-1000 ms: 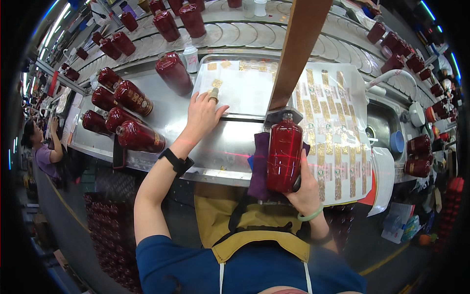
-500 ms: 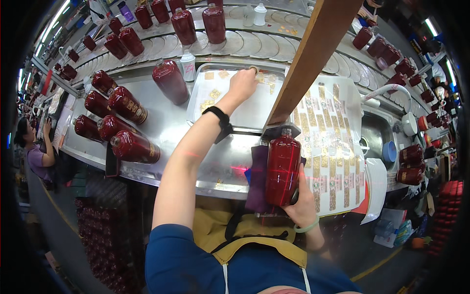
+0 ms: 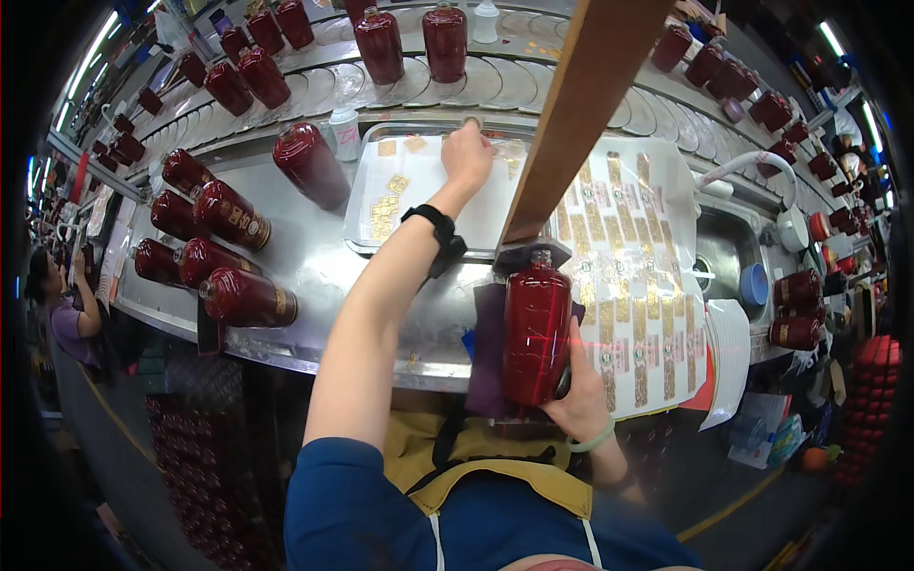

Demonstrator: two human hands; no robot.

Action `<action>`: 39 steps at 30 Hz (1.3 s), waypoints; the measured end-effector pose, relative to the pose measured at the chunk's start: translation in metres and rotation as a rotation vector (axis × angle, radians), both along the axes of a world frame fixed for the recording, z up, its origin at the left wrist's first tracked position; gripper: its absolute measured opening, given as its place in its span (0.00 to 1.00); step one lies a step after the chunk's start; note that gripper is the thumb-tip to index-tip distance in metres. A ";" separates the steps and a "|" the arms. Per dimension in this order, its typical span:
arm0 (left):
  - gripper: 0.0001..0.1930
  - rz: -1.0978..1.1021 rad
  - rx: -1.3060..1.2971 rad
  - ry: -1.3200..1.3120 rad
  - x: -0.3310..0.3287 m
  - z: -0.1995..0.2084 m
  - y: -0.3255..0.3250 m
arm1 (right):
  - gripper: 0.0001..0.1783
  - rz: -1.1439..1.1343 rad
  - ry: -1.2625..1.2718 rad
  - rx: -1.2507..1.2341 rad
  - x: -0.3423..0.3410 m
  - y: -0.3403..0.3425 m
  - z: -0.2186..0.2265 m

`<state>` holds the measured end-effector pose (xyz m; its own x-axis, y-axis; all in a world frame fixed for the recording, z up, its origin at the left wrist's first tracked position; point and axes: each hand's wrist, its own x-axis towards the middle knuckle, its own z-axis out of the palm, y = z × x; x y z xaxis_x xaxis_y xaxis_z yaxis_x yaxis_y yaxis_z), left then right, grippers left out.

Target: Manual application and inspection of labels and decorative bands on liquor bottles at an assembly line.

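Note:
My right hand [image 3: 583, 404] grips a glossy dark-red bottle [image 3: 536, 333] along its right side and base. The bottle stands tilted in front of me against a dark purple cloth [image 3: 488, 352], with thin red light lines across it. My left arm reaches forward over a shallow metal tray [image 3: 357, 214] lined with white. At the tray's far edge my left hand [image 3: 466, 157] is closed, its fingers curled; what they hold is mostly hidden. Small gold label pieces [image 3: 386, 214] lie in the tray. To the right is a sheet of gold label strips [image 3: 619, 276].
A wooden post [image 3: 590, 105] rises between tray and sheet. Several red bottles [image 3: 228, 214] stand at the left, and one red bottle [image 3: 309, 167] beside a white squeeze bottle [image 3: 345, 133]. Behind runs a plated conveyor [image 3: 409, 100] with more bottles. A sink [image 3: 728, 252] is at the right.
The view has shifted slightly. My left hand stays at the tray's far edge, its wrist turned a little. My right hand keeps hold of the bottle.

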<state>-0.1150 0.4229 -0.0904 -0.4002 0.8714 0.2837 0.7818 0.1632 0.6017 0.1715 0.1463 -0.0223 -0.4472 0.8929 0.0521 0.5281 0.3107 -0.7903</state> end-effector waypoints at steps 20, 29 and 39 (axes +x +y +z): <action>0.49 -0.469 -0.033 -1.086 0.055 0.124 -0.272 | 0.47 0.078 0.494 -0.356 0.037 0.032 0.001; 0.56 -0.542 0.032 -0.779 0.062 0.093 -0.250 | 0.30 -0.048 0.474 -0.240 -0.007 0.056 0.030; 0.45 -0.409 -0.044 -1.236 0.100 0.061 -0.272 | 0.22 -0.067 0.407 -0.278 -0.030 0.099 0.023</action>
